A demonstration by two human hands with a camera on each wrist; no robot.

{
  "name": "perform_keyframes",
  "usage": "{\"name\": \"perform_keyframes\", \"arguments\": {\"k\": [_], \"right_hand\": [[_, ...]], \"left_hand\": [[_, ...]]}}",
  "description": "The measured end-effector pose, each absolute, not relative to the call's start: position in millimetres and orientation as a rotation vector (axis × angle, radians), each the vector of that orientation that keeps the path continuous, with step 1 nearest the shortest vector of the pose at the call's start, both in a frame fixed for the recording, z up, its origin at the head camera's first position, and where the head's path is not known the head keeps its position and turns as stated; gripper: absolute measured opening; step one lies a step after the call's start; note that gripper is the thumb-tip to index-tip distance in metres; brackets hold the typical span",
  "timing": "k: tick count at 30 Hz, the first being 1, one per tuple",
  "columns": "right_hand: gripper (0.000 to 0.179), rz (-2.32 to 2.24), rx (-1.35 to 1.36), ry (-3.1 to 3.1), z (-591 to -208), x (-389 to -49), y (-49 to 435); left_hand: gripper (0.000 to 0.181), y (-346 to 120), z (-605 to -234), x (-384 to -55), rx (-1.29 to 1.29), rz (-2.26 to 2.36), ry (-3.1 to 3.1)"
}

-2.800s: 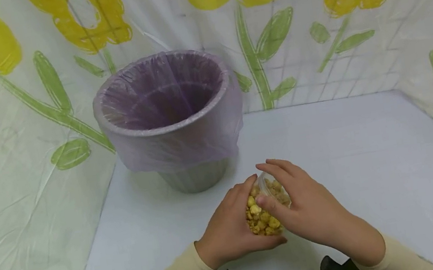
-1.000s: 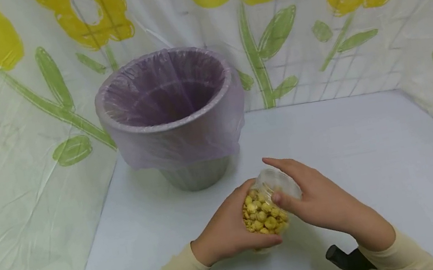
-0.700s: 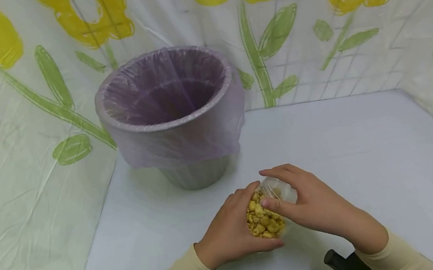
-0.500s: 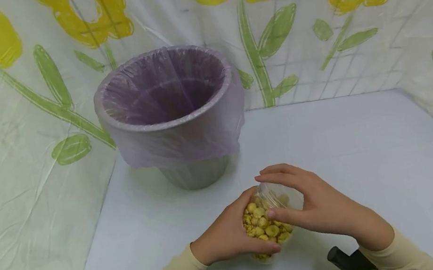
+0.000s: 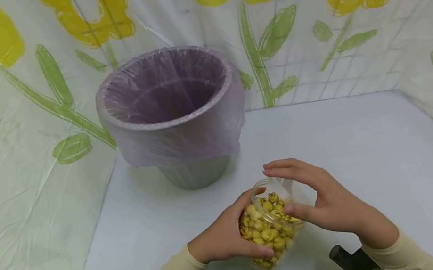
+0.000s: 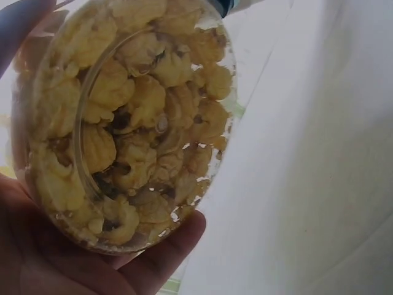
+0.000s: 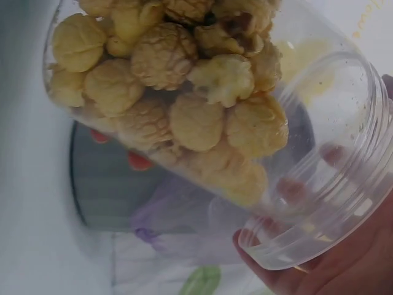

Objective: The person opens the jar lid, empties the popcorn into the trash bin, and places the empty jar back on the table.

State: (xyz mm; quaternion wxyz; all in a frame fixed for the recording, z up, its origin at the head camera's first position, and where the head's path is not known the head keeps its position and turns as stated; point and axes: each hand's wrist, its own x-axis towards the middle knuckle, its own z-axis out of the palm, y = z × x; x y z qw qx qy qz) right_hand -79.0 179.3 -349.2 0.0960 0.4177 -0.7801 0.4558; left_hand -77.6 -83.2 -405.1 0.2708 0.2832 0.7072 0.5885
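clasping round clear plastic jar (image 5: 268,230) of yellow popcorn (image 5: 268,206) in left grip (image 5: 228,233); holding clear plastic lid (image 7: 295,246) in right grip (image 5: 330,199).

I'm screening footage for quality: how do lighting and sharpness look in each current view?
Head: fairly even light, soft shadow beside the trash bin; left wrist: backlit, the left hand dark; right wrist: popcorn clearer than the trash bin behind it.
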Motion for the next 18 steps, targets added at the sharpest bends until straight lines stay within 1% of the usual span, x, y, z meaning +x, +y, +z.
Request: {"name": "perform_keyframes", "arguments": {"k": [4, 13, 18], "right_hand": [[0.062, 1.337, 1.115, -2.349, -353, -80, 183], [0.047, 1.184, 0.791, -2.562, -367, -82, 202], [0.042, 1.143, 0.582, -2.709, -376, -82, 217]], "left_hand": [[0.103, -85, -405, -79, 0.774, 1.639, 1.886], [0.105, -87, -405, -80, 0.75, 1.646, 1.879], [0.104, -87, -404, -80, 0.751, 1.654, 1.87]]}}
